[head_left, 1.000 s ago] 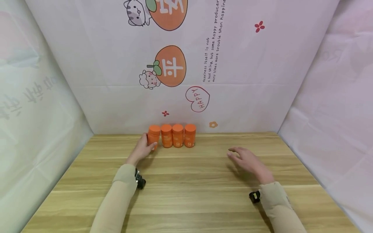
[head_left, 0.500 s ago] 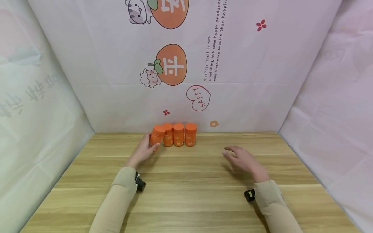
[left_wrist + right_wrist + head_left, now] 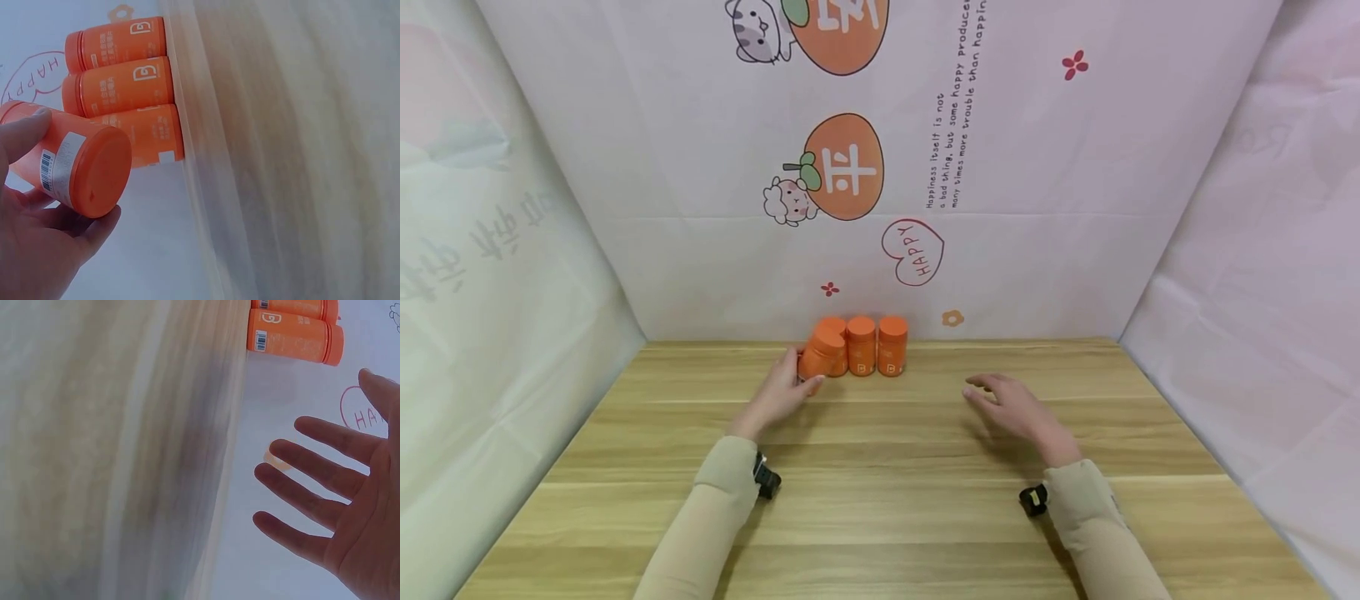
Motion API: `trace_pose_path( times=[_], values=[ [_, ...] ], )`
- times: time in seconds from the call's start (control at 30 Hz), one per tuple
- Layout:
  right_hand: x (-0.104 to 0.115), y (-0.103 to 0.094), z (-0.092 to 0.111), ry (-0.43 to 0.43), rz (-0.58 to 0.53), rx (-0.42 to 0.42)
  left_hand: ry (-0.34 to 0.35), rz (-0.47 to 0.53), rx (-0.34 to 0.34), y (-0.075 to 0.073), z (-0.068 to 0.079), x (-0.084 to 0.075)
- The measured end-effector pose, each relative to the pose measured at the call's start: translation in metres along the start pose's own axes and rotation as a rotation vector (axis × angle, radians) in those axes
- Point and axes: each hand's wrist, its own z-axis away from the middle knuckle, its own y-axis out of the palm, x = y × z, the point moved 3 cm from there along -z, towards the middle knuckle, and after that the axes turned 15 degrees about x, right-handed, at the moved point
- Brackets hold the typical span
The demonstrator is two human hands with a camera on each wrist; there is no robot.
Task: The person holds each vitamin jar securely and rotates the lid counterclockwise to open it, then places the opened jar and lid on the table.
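My left hand (image 3: pixel 781 390) grips an orange bottle (image 3: pixel 822 353) with an orange lid, tilted to the right. Its base and a white barcode label (image 3: pixel 62 164) show in the left wrist view, with the thumb on one side and fingers on the other. Behind it, three matching bottles stand upright in a row: the left one (image 3: pixel 835 323) partly hidden by the held bottle, the middle one (image 3: pixel 861 347) and the right one (image 3: pixel 892 347). Over the table to their right hovers my right hand (image 3: pixel 1011 408), fingers spread and holding nothing, as the right wrist view shows.
The wood-grain table (image 3: pixel 880 500) runs back to a white printed sheet (image 3: pixel 1015 250), close behind the bottles. White sheets also hang at the left and right sides. A small black camera sits on each wrist.
The held bottle has tipped from upright to leaning right, and now overlaps the left standing bottle. My left hand has shifted slightly right; my right hand has drifted left.
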Motion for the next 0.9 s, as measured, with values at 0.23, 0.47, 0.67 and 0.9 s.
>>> trace_pose_path(
  times=[0.23, 0.47, 0.67, 0.9],
  values=[
    [0.005, 0.003, -0.003, -0.015, 0.003, -0.002, 0.001, -0.028, -0.012, 0.004, 0.003, -0.011],
    [0.019, 0.005, -0.007, -0.058, -0.012, 0.006, 0.046, -0.04, 0.007, 0.009, 0.006, -0.025],
    [0.024, 0.009, -0.012, -0.065, -0.015, 0.004, 0.083, -0.048, 0.018, 0.016, 0.005, -0.032],
    [0.029, 0.01, -0.016, -0.074, -0.026, -0.005, 0.103, -0.043, 0.029, 0.024, 0.002, -0.037]
  ],
)
